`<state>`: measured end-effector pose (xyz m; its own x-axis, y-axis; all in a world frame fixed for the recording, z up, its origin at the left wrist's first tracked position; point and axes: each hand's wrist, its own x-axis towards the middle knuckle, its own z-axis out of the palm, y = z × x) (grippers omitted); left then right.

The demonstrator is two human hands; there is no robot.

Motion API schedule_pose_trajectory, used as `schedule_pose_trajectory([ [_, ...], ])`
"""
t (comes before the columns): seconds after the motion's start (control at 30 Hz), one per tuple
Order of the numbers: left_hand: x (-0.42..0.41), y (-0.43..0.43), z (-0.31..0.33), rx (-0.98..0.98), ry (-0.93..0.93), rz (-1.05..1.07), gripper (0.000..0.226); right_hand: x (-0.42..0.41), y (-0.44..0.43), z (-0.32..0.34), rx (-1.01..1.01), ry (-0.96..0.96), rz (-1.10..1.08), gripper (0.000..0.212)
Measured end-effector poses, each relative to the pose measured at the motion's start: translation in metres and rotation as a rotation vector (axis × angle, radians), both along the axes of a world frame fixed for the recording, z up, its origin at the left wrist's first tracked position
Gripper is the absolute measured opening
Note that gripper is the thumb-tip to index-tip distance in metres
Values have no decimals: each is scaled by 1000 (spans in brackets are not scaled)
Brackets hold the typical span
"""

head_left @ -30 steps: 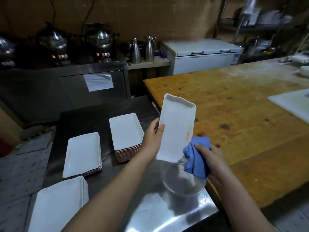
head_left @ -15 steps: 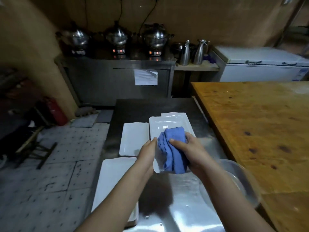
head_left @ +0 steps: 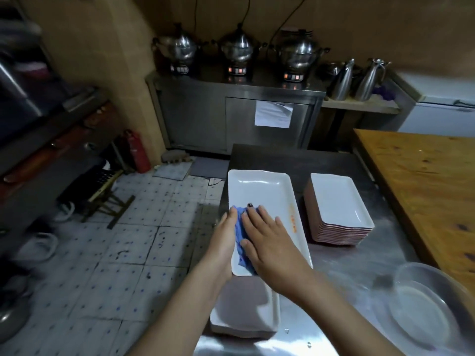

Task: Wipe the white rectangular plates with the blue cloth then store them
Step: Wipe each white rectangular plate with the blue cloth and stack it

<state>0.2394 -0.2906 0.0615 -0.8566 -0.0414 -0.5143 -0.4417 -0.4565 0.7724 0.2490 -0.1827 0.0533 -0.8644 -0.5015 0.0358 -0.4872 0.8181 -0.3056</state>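
head view — left grip (head_left: 226, 240) clasps the plate (head_left: 262, 191); right grip (head_left: 268, 240) lies flat, pressing blue cloth (head_left: 239, 227).

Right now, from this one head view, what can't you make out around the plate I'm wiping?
All in the head view:
- the blue cloth, mostly covered by the right hand pressing it.
- the held plate: its underside and the left hand fingers beneath, hidden by the plate itself.
- the orange print on its rim, too small to read.
- the clear bowl, blurred, contents unclear.
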Motion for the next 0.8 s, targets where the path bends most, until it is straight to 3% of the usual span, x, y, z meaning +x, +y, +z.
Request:
schedule_pose_trajectory([
  [0.13,6,-7,3,-197,84,13,36,-19,-17,3,76,113,-22,75],
  [0.27,13,-12,10,-225,102,-38,33,-65,-23,17,123,255,-158,79],
  [0.37,10,-24,11,-213,85,-41,40,-67,-13,16,214,235,-236,69],
  [0.47,8,-35,13,-219,106,-26,32,-37,-7,6,173,228,-304,66],
  [0.6,8,-34,14,-226,89,-43,38,-3,-19,-14,166,222,-220,52],
  [0.8,10,-26,16,-253,131,-79,27,-35,-4,3,174,211,-385,61],
])
